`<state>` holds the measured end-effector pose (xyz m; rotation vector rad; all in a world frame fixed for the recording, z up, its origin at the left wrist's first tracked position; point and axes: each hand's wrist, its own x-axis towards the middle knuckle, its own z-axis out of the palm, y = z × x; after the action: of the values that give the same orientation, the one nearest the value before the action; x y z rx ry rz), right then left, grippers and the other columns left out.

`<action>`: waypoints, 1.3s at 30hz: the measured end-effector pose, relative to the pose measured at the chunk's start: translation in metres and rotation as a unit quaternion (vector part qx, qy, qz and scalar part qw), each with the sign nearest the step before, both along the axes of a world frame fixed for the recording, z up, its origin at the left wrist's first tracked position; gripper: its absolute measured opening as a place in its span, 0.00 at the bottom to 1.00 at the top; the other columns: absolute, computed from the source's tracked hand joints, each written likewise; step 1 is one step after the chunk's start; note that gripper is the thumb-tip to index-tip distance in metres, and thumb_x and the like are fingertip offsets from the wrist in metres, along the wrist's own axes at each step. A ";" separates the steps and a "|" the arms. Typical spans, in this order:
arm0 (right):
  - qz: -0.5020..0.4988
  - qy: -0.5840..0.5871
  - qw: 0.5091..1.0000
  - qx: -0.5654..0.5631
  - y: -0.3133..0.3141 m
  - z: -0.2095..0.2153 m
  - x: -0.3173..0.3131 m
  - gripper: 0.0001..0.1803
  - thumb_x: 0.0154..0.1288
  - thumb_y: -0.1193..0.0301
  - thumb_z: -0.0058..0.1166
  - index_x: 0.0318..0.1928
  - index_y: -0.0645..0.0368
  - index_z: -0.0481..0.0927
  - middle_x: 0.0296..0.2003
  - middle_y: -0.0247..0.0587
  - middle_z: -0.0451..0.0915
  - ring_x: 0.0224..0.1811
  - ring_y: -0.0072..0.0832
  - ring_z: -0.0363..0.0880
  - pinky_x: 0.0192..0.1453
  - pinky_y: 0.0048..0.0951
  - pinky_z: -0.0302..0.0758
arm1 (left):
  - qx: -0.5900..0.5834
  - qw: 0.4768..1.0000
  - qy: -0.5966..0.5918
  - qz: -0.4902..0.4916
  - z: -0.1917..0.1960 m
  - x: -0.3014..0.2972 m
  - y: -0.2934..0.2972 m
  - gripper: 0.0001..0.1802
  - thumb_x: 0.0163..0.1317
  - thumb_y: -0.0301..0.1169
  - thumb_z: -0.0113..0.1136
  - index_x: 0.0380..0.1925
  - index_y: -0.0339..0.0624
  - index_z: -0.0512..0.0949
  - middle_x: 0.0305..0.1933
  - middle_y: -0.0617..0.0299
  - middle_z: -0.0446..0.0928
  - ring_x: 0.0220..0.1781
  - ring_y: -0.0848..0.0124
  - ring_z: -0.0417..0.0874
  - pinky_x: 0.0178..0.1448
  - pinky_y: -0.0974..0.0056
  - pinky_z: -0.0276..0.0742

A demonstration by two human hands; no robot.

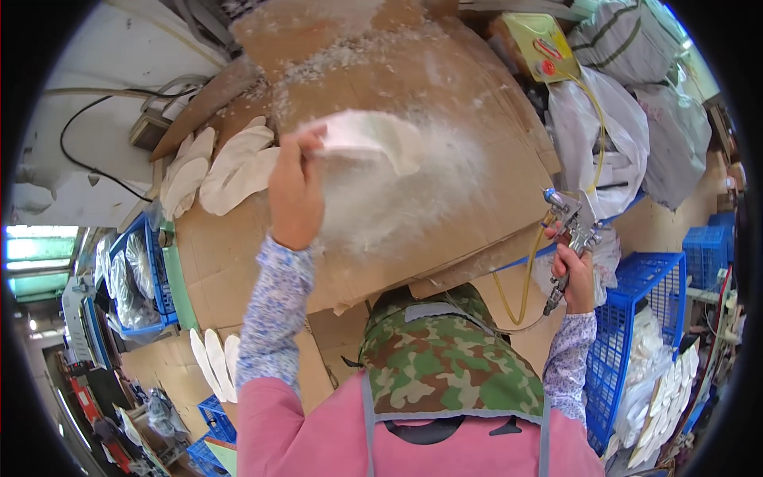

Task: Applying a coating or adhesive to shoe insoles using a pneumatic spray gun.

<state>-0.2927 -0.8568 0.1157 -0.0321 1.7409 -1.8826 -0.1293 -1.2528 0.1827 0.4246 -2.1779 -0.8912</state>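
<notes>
My left hand [297, 191] pinches one end of a white insole [369, 137] and holds it over the cardboard-covered table [230, 258]. The insole is slightly blurred, its free end bent downward. Off to the right, my right hand [574, 266] is wrapped round a metal spray gun [574, 219], which points up and away from me. A yellow hose [602, 135] runs at the gun. Left of my left hand, several white insoles [238, 163] lie overlapping on the cardboard. A pale, crusted residue [421, 191] covers the middle of the cardboard under the held insole.
A yellow can [540, 48] stands at the far right, with stuffed white bags [600, 119] beside it. A blue crate [642, 318] is at my right; another blue crate [151, 278] with wrapped goods sits left. More insoles [214, 362] lie lower left. A black cable [79, 151] hangs at left.
</notes>
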 end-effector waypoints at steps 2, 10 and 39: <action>0.007 0.006 1.000 -0.026 0.001 0.001 0.000 0.21 0.62 0.78 0.45 0.56 0.65 0.70 0.49 0.41 0.79 0.16 0.11 0.61 0.21 0.15 0.61 | 0.012 0.999 -0.028 0.008 -0.043 0.016 0.015 0.09 0.59 0.15 0.44 0.39 0.36 0.69 0.46 0.50 0.77 0.46 0.62 0.79 0.50 0.63 0.73; 0.083 0.009 0.996 0.038 -0.039 0.006 -0.002 0.23 0.63 0.77 0.44 0.59 0.65 0.68 0.48 0.41 0.79 0.17 0.11 0.61 0.20 0.14 0.61 | 0.032 0.974 -0.152 0.162 -0.157 0.109 0.011 0.17 0.54 0.12 0.42 0.42 0.36 0.72 0.50 0.50 0.75 0.46 0.54 0.77 0.51 0.58 0.73; 0.182 0.110 0.959 0.187 -0.140 0.022 0.025 0.14 0.63 0.72 0.49 0.47 0.66 0.78 0.21 0.26 0.71 0.16 0.11 0.62 0.19 0.16 0.58 | -0.130 0.968 -0.214 0.013 -0.192 -0.014 0.002 0.23 0.51 0.22 0.50 0.50 0.41 0.74 0.45 0.54 0.70 0.48 0.58 0.71 0.49 0.52 0.67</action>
<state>-0.2681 -0.9970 0.1381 -0.4031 2.0500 -1.3070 -0.1432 -1.2507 -0.0088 0.5526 -2.6341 -0.5172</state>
